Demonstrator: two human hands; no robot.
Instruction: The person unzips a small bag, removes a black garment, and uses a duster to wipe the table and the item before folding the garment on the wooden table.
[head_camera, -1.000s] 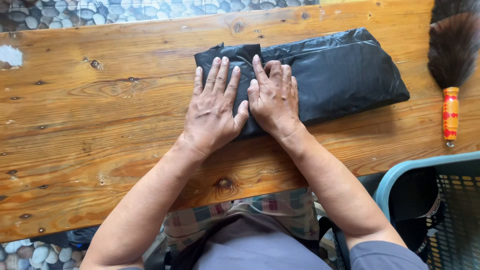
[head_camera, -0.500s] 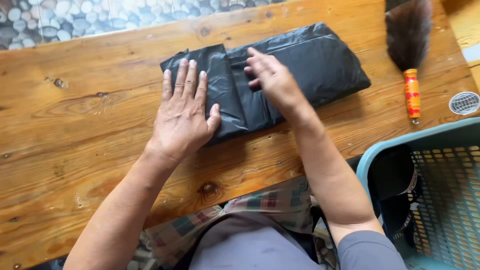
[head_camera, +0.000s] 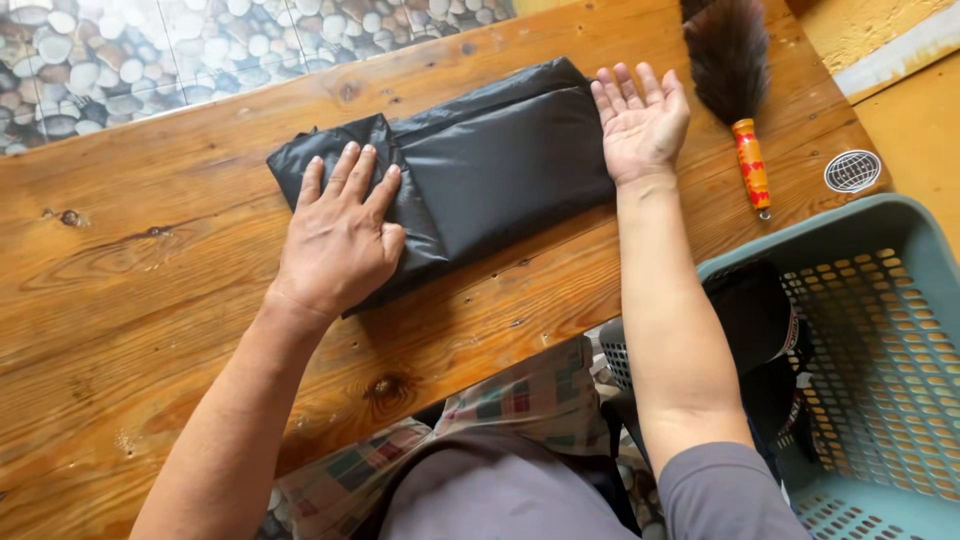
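Centrally, a folded black garment (head_camera: 490, 170) of shiny fabric lies flat on the wooden table (head_camera: 150, 300), stretched between the two hands. Left hand (head_camera: 340, 235) rests palm-down on the garment's left end, fingers spread and flat, pressing the cloth; nothing gripped. Right hand (head_camera: 640, 120) sits at the garment's right edge, palm turned up, fingers open and slightly curled, its inner side touching or just beside the cloth; cannot tell whether the fingers run under the fabric. It holds nothing.

Just right of the right hand: a feather duster (head_camera: 735, 80) with dark plumes and an orange-red patterned handle, lying on the table, apart from the hand. Beyond the duster's handle, a small round white drain cover (head_camera: 852, 171) in the floor. Below the right forearm, off the table edge, a teal plastic laundry basket (head_camera: 890, 330) with perforated walls, dark cloth inside. Beyond the left hand, past the table's far edge, pebble-patterned flooring (head_camera: 120, 60).
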